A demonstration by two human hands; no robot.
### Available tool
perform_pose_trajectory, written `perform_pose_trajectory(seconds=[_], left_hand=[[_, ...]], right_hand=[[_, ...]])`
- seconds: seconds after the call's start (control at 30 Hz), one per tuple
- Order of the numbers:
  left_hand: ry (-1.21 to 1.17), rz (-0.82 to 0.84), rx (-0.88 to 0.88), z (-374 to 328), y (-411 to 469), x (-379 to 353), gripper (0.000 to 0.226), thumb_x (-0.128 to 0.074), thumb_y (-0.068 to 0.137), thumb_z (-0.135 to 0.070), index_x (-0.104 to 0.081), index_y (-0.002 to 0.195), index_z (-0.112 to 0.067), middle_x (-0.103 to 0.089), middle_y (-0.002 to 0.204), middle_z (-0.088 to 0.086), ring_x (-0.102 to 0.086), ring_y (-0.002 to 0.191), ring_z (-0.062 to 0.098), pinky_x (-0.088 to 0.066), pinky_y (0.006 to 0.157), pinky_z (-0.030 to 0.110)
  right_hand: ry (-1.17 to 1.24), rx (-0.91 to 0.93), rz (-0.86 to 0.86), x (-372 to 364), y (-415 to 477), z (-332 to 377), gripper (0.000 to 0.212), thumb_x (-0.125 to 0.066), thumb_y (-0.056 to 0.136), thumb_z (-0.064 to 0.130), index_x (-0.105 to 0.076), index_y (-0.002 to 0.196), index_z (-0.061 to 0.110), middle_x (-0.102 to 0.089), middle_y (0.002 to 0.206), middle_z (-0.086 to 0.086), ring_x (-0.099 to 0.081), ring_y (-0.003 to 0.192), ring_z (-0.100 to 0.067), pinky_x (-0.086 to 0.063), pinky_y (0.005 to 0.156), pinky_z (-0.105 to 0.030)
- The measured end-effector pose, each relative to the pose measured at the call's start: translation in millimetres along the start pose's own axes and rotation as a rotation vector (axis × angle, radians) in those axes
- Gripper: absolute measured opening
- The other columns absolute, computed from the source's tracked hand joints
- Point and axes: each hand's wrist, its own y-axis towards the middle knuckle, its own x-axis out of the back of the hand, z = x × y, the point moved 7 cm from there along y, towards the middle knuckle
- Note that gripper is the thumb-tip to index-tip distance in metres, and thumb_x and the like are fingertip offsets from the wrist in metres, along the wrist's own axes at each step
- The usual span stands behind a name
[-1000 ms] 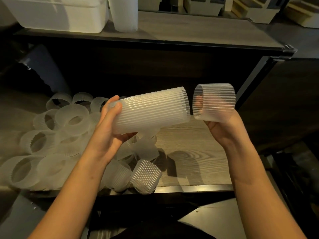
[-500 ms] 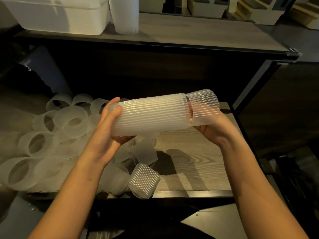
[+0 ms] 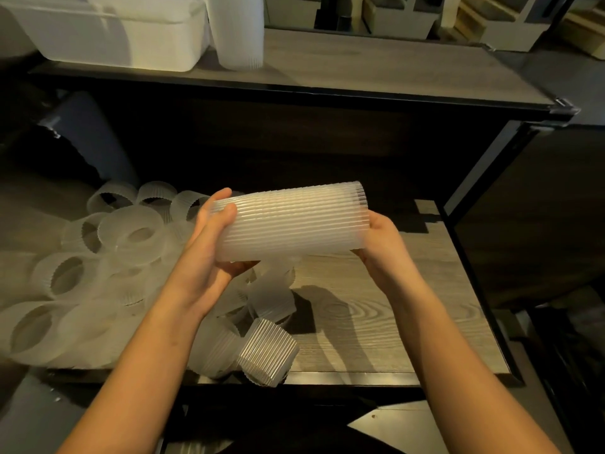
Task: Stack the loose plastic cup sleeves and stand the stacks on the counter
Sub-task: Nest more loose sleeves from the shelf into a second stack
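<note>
Around the held stack (image 3: pixel 291 221), loose sleeves (image 3: pixel 124 244) crowd the lower shelf (image 3: pixel 376 322) from 7 to 10 o'clock; bare wood lies open at 4 to 5. On the counter (image 3: pixel 376 70) above, a white tub (image 3: pixel 114 34) sits at 11 with a standing stack (image 3: pixel 239 31) just beside it, and the boards lie open from 12 to 1. A black frame post (image 3: pixel 474 175) bars the way between 2 and 3 o'clock.

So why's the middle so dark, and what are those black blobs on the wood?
Head view: light hits the upper counter, so the space beneath sits in shadow; the blobs are shadows on the lower shelf from the stack of sleeves, left hand and right hand.
</note>
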Motion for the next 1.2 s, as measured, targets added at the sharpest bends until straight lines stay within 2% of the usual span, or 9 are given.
perform_pose_trajectory(seconds=[0.17,0.27,0.37,0.47,0.57,0.73,1.03,1.13,1.2], left_hand=[[-0.018,-0.049,-0.026,-5,1,11,0.039,-0.051,0.082,-0.032,-0.048,0.121,-0.034,-0.046,0.114,0.001,-0.051,0.102,0.02,-0.057,0.072,0.034],[-0.022,-0.09,-0.06,-12,1,24,0.035,-0.053,0.085,-0.034,-0.047,0.12,-0.035,-0.045,0.116,0.001,-0.05,0.104,0.022,-0.054,0.076,0.038],[-0.041,-0.124,-0.071,-17,-1,34,0.034,-0.054,0.081,-0.035,-0.048,0.114,-0.037,-0.045,0.117,0.001,-0.049,0.105,0.024,-0.051,0.077,0.039],[-0.062,-0.14,-0.077,-17,-3,38,0.031,-0.053,0.085,-0.034,-0.047,0.115,-0.036,-0.046,0.115,0.001,-0.049,0.105,0.024,-0.05,0.075,0.038],[-0.045,-0.145,-0.075,-18,-5,39,0.044,-0.055,0.073,-0.036,-0.046,0.116,-0.037,-0.046,0.115,0.001,-0.049,0.103,0.023,-0.05,0.074,0.038],[-0.049,-0.142,-0.087,-22,-7,42,0.041,-0.055,0.074,-0.037,-0.047,0.114,-0.038,-0.045,0.117,0.001,-0.05,0.103,0.023,-0.053,0.067,0.034],[-0.042,-0.16,-0.09,-26,-8,46,0.043,-0.057,0.071,-0.038,-0.05,0.114,-0.038,-0.046,0.118,0.0,-0.05,0.105,0.022,-0.052,0.07,0.036],[-0.048,-0.164,-0.089,-27,-8,49,0.044,-0.057,0.072,-0.037,-0.05,0.115,-0.037,-0.045,0.119,0.001,-0.049,0.106,0.023,-0.052,0.072,0.037],[-0.053,-0.169,-0.088,-26,-8,50,0.044,-0.057,0.072,-0.037,-0.049,0.116,-0.037,-0.045,0.119,0.002,-0.05,0.105,0.023,-0.052,0.072,0.037]], right_hand=[[-0.003,-0.028,-0.13,17,17,-16,0.027,-0.042,0.098,0.026,-0.064,0.107,0.014,-0.068,0.089,0.007,-0.064,0.083,0.0,-0.051,0.069,-0.013],[-0.383,0.047,-0.2,26,33,-33,0.03,-0.048,0.095,0.023,-0.055,0.124,0.018,-0.062,0.116,0.005,-0.057,0.105,-0.002,-0.047,0.08,-0.011],[-0.699,0.1,-0.068,13,49,-53,0.041,-0.054,0.092,0.02,-0.047,0.133,0.022,-0.053,0.133,0.0,-0.049,0.122,-0.012,-0.043,0.098,-0.027],[-1.021,0.198,0.038,-7,61,-62,0.042,-0.055,0.091,0.022,-0.046,0.133,0.022,-0.05,0.135,-0.001,-0.045,0.126,-0.017,-0.039,0.099,-0.03],[-1.173,0.182,0.085,-15,70,-72,0.04,-0.052,0.092,0.02,-0.048,0.132,0.019,-0.051,0.133,-0.007,-0.049,0.121,-0.023,-0.043,0.094,-0.035],[-1.241,0.105,0.126,-14,76,-95,0.035,-0.048,0.093,0.016,-0.052,0.128,0.019,-0.057,0.124,-0.011,-0.058,0.107,-0.029,-0.05,0.086,-0.043],[-1.278,0.033,0.159,-3,84,-125,0.022,-0.048,0.094,0.023,-0.056,0.114,0.019,-0.06,0.107,-0.006,-0.059,0.092,-0.019,-0.051,0.082,-0.035],[-1.056,0.024,0.038,6,82,-117,0.027,-0.049,0.094,0.019,-0.056,0.12,0.019,-0.06,0.114,-0.005,-0.059,0.1,-0.019,-0.05,0.084,-0.032],[-0.742,0.025,-0.076,13,77,-99,0.023,-0.05,0.094,0.015,-0.059,0.114,0.016,-0.061,0.112,-0.002,-0.058,0.104,-0.018,-0.046,0.078,-0.02]])
